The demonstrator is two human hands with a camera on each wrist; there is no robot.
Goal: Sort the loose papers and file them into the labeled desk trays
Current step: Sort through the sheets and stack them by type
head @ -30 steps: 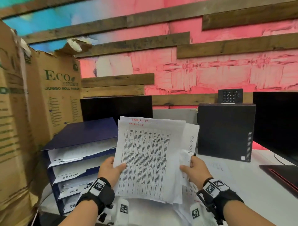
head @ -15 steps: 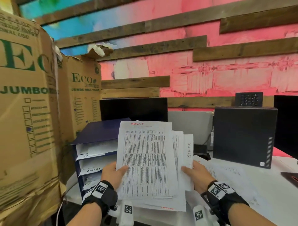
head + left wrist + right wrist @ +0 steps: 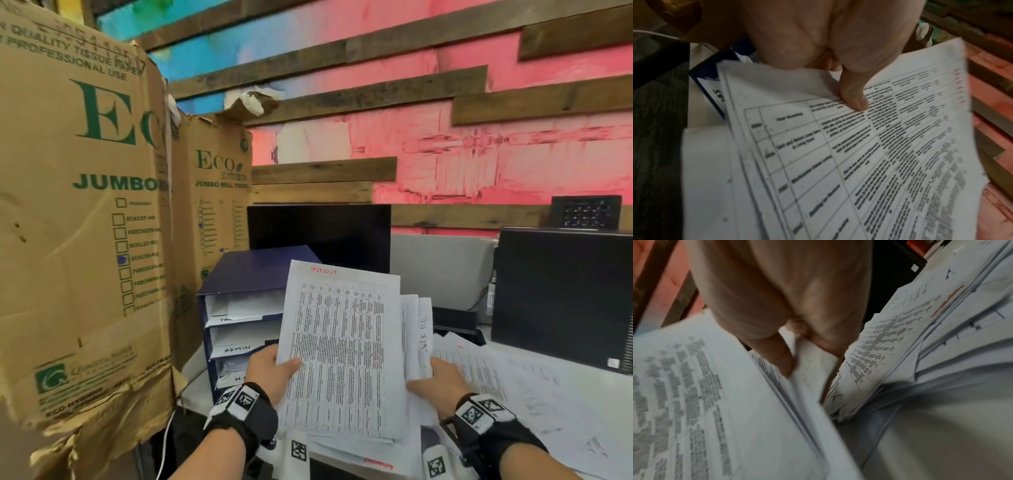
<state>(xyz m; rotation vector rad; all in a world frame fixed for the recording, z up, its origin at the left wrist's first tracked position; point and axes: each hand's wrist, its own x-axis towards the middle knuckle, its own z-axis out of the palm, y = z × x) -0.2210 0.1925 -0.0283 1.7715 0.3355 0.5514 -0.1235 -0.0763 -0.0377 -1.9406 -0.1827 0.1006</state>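
Here, the person holds a bunch of papers (image 3: 342, 349) up in front of the blue trays (image 3: 239, 329), which stand at the left of the white surface (image 3: 582, 411). The left hand (image 3: 270, 373) pinches the left edge of the top sheet, with the thumb (image 3: 854, 97) pressed on the printed side and the other fingers behind it. The right hand (image 3: 435, 380) pinches the right side of the bunch, with its thumb (image 3: 781, 356) pushed in between the sheets. The top sheet has a table of small print and a red word at its top that seems to say "tasklist".

The trays are stacked, and each one has a white label. One label says "admin" (image 3: 237, 349). The others are partly hidden or too small to read. More papers (image 3: 496, 373) lie spread on the surface to the right, near a black box (image 3: 561, 294).

Paper is light, thin and floppy. A single sheet will bend and droop if held by one corner, and sheets slide over each other easily. It looks best to pinch a sheet near the middle of a side edge, and hold it with both hands while it goes flat into a tray. Tugging hard could tear or crease it.
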